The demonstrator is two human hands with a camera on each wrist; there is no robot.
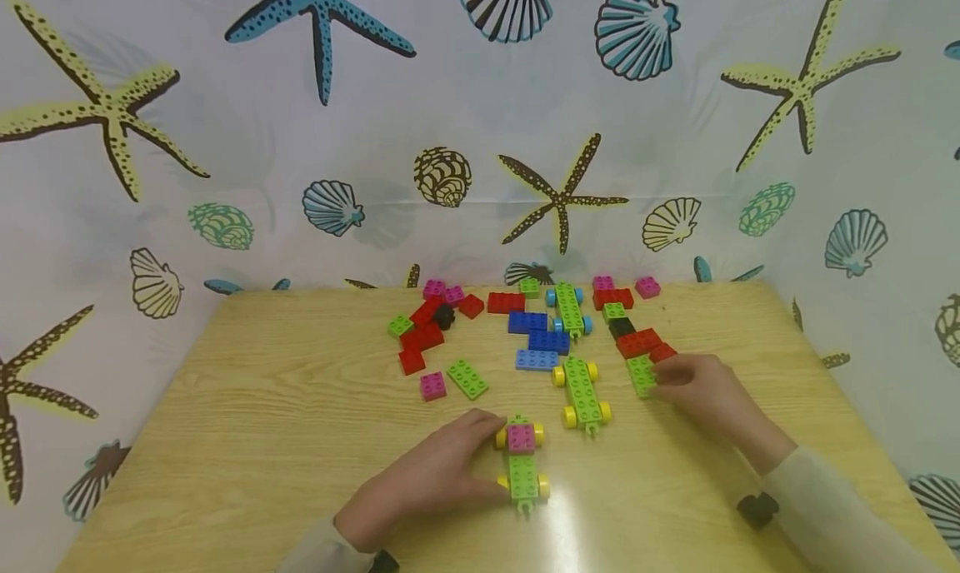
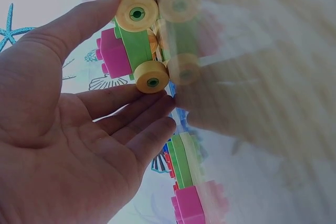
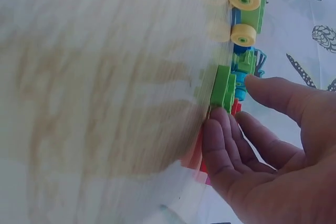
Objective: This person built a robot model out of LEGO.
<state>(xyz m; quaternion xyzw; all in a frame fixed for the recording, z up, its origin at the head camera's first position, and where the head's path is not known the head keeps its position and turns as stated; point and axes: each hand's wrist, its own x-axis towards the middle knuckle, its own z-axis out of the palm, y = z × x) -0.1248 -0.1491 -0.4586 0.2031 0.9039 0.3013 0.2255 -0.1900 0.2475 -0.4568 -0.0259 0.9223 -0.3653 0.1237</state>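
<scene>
A green wheeled chassis [image 1: 522, 460] with yellow wheels and a pink brick [image 1: 521, 437] on top lies near the table's front. My left hand [image 1: 487, 460] rests at its left side. In the left wrist view the thumb [image 2: 79, 22] touches one yellow wheel [image 2: 136, 10], and the straight fingertips [image 2: 157, 111] reach the other wheel. My right hand [image 1: 663, 381] lies to the right, its fingertips [image 3: 212, 129] against the end of a green brick [image 1: 641, 375] on the table. The thumb [image 3: 273, 93] stands apart from that green brick [image 3: 223, 87].
A second yellow-wheeled green chassis [image 1: 583, 394] lies between my hands, and a blue-wheeled one [image 1: 568, 306] sits farther back. Loose blue bricks [image 1: 540, 340], red bricks [image 1: 420, 336], a green plate [image 1: 467, 379] and a pink brick [image 1: 432, 386] are scattered mid-table [image 1: 262, 440]. A seashell curtain [image 1: 480, 98] encloses it.
</scene>
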